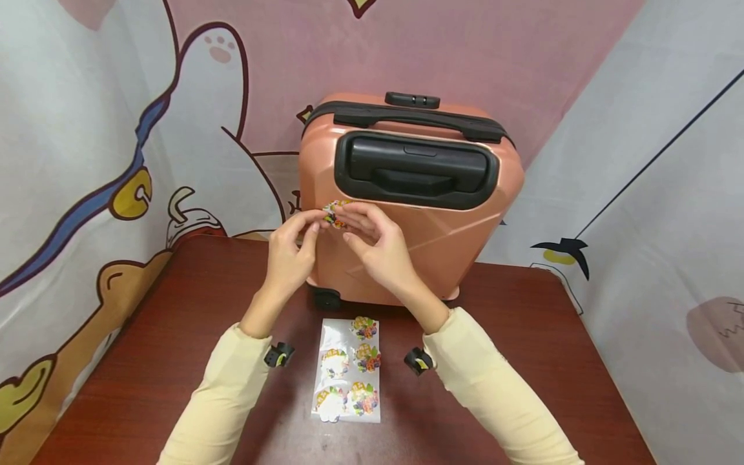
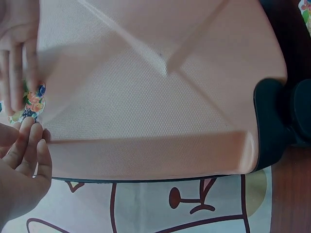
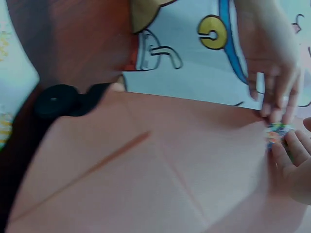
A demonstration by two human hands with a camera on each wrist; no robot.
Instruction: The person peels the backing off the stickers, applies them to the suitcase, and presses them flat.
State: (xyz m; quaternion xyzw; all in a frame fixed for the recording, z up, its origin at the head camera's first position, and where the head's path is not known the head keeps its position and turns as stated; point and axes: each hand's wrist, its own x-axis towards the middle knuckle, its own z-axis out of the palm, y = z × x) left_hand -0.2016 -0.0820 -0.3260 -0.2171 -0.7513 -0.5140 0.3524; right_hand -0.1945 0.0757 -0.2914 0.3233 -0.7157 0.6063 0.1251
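A colourful fruit sticker [image 1: 335, 214] lies against the front of an upright peach-pink suitcase [image 1: 430, 236], left of its recessed black pull handle. My left hand [image 1: 290, 252] pinches the sticker's left edge between thumb and forefinger. From the other side, my right hand [image 1: 380, 248] lays its straight fingers over the sticker, covering part of it. The left wrist view shows the printed sticker [image 2: 34, 102] between both hands' fingertips, close to the suitcase's side edge. On the table nearer to me lies a sticker sheet [image 1: 328, 329] with several similar fruit stickers.
The suitcase stands at the back of a dark red-brown table [image 1: 192, 336], one black wheel [image 1: 327, 298] showing low on its left. A black carry handle [image 1: 418, 119] and a lock [image 1: 413, 100] are on top. Cartoon-printed cloth [image 1: 465, 51] hangs behind and on both sides.
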